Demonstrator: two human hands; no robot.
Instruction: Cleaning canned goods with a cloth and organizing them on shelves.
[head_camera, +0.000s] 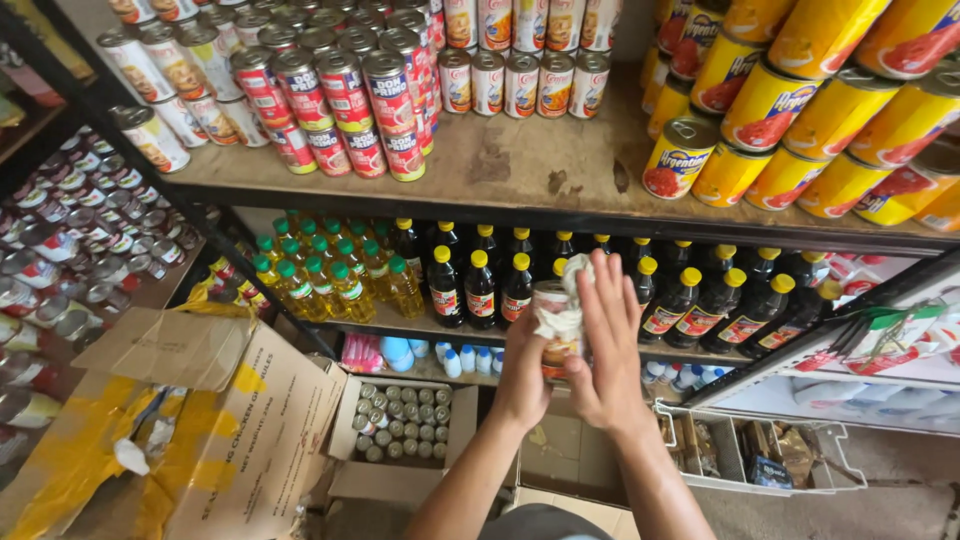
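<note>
Both forearms are bare, with no sleeves showing. The left hand (523, 372) and right hand (607, 345) wear no gloves. No rings or watch show.

Yellow cans (770, 100) with red pictures, red-labelled cans (345, 110), dark yellow-capped bottles (480, 285), white cloth (560, 320).

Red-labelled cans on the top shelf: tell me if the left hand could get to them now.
Probably not right away: the left hand is wrapped around a can. The red-labelled cans stand unobstructed at the shelf's front edge.
</note>
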